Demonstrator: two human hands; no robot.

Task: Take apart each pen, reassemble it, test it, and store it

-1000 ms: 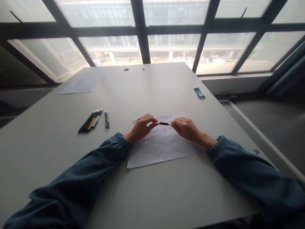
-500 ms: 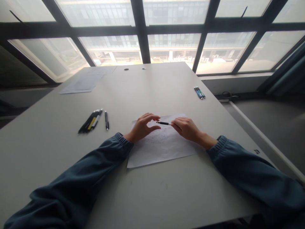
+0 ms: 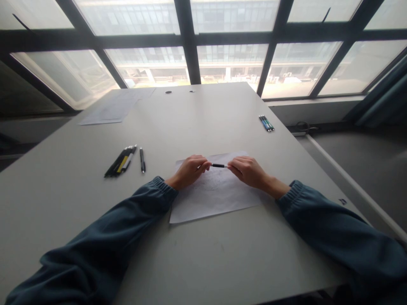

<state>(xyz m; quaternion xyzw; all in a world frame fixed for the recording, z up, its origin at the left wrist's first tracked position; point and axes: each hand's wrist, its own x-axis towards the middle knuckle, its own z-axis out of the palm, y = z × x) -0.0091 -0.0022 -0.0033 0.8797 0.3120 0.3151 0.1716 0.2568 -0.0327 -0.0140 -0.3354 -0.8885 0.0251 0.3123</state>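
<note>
A black pen (image 3: 218,165) with a white section is held level between my two hands, over a sheet of paper (image 3: 216,207). My left hand (image 3: 192,168) pinches its left end, and the fingers cover that tip. At the other end, my right hand (image 3: 247,170) grips the white part, with the fingers closed round it. Faint marks show on the paper beneath. To the left of my left hand, a dark pen (image 3: 143,160) lies by itself beside a row of black pens (image 3: 118,164), one with a yellow part and one with a white part.
Several blue and green pens (image 3: 266,123) lie near the right edge of the white table (image 3: 203,262). More papers (image 3: 106,111) rest at the far left. Framed windows (image 3: 232,63) stand behind the table. A small dark mark (image 3: 342,202) sits near the right edge.
My left hand's thumb and fingers were apart by the pen's left tip; now they have closed on it. My right hand has hardly moved.
</note>
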